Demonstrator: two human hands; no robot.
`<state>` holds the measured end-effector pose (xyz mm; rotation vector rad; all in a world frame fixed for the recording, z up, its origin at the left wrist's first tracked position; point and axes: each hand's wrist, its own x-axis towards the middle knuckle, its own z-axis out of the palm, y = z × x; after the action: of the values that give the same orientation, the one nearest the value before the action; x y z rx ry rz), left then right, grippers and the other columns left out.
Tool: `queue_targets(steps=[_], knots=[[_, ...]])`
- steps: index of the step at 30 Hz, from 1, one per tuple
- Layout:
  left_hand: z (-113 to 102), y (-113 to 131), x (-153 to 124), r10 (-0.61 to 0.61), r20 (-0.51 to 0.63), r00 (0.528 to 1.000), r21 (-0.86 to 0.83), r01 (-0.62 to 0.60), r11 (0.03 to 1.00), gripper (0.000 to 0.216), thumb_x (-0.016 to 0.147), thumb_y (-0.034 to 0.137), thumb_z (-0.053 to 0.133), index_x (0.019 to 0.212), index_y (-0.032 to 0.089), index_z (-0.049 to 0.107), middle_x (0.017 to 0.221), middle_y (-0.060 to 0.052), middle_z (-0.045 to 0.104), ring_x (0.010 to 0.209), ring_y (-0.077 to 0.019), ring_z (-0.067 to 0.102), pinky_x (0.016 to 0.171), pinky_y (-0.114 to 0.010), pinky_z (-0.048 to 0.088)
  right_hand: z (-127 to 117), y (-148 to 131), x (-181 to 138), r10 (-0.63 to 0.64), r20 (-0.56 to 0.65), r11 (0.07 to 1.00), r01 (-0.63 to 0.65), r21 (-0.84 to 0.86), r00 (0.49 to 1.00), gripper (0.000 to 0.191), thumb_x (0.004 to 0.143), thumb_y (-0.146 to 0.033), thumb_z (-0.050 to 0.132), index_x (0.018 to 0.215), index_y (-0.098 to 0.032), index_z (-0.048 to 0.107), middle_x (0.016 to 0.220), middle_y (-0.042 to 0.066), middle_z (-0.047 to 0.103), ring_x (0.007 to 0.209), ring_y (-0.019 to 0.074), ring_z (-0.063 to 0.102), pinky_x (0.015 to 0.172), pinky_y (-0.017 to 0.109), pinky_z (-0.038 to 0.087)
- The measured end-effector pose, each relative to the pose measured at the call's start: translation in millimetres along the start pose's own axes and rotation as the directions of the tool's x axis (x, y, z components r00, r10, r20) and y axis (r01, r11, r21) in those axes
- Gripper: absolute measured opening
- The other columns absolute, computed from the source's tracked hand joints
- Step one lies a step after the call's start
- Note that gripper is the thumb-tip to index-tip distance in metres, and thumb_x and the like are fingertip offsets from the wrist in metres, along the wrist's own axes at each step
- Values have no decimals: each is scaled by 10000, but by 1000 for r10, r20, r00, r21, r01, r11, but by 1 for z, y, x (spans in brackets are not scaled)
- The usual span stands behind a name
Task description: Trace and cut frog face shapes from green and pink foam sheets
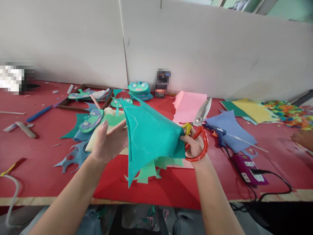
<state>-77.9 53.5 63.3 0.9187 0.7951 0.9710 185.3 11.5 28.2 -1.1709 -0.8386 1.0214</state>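
Note:
A folded teal felt sheet point(154, 133) with faint pale outlines drawn on it is held up above the table. My right hand point(194, 143) pinches its right edge and also carries scissors point(201, 114) with red and yellow handles, their blades pointing up and away. On the other side, my left hand point(110, 140) is open, thumb up and fingers stretched toward the felt's left edge. Its fingertips pass behind the felt, so I cannot tell whether they touch it. Below the felt lie light green scraps point(148, 171).
Stacked teal frog-like felt faces point(139, 89) stand near the wall. Pink felt point(189, 106), blue felt point(234, 130) and a glue gun point(216, 130) lie right, near a purple power strip point(249, 169) with cables. Another person's hand point(303, 142) is at far right by colourful pieces point(290, 112).

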Motion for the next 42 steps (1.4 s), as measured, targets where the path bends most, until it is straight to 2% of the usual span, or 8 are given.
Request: queue_targets(steps=[6,12,15,18,23,29,36,42], knots=[[2,-4,2,-70,5,998,4,70,998,526,663,657,520,1009,276,629,875,-56,693,982,-311,615,702,-387,535,-5,-1,0,-65,-6,981,62,-183,998,187,539,-166,582,665,-214,452,666,-36,453,609,127,416,546,263,335],[2,0,2,-120,71,990,0,121,993,345,642,363,638,961,231,663,904,-67,700,979,-319,620,711,-399,554,-8,-1,2,-73,-66,938,46,-344,995,171,546,-168,589,683,-208,493,612,-51,468,553,120,420,518,262,329],[2,-1,4,-183,34,982,53,182,982,389,604,237,695,991,222,663,937,-78,702,949,-319,633,712,-392,562,-13,2,3,-92,-89,914,49,-403,992,163,563,-179,604,695,-203,510,637,-47,497,563,122,441,533,263,335],[3,-4,6,-200,3,980,74,199,977,458,620,233,716,1072,230,638,954,-86,701,940,-322,638,715,-403,563,-18,9,5,-150,-98,899,94,-428,984,157,582,-183,607,715,-205,527,677,-38,522,598,134,473,563,269,351],[7,-11,11,-98,-34,995,148,102,984,439,680,321,692,1105,243,618,1045,-82,677,1002,-311,610,720,-388,557,-24,15,10,-200,-134,899,127,-419,971,182,584,-183,623,741,-206,534,699,-32,523,627,147,494,598,280,372],[11,-20,17,76,-128,989,278,-38,960,383,679,341,690,1046,243,642,1022,-56,679,1003,-299,602,701,-350,546,-17,9,7,-126,-166,938,63,-340,978,221,639,-278,686,741,-209,504,631,-48,490,555,117,450,550,257,358],[12,-18,17,98,-60,993,351,-71,934,344,708,359,663,1033,246,646,1054,-45,667,1067,-286,568,845,-374,500,0,7,3,-128,-69,976,114,-185,989,373,573,-206,758,775,-232,445,701,-73,502,592,71,460,602,214,433],[17,-16,19,157,18,987,296,-156,942,496,756,319,615,1235,257,501,1132,-62,629,1024,-247,586,834,-350,505,3,8,4,-230,-171,966,204,-158,958,401,547,-172,760,777,-242,440,786,-47,500,706,88,502,688,240,494]])
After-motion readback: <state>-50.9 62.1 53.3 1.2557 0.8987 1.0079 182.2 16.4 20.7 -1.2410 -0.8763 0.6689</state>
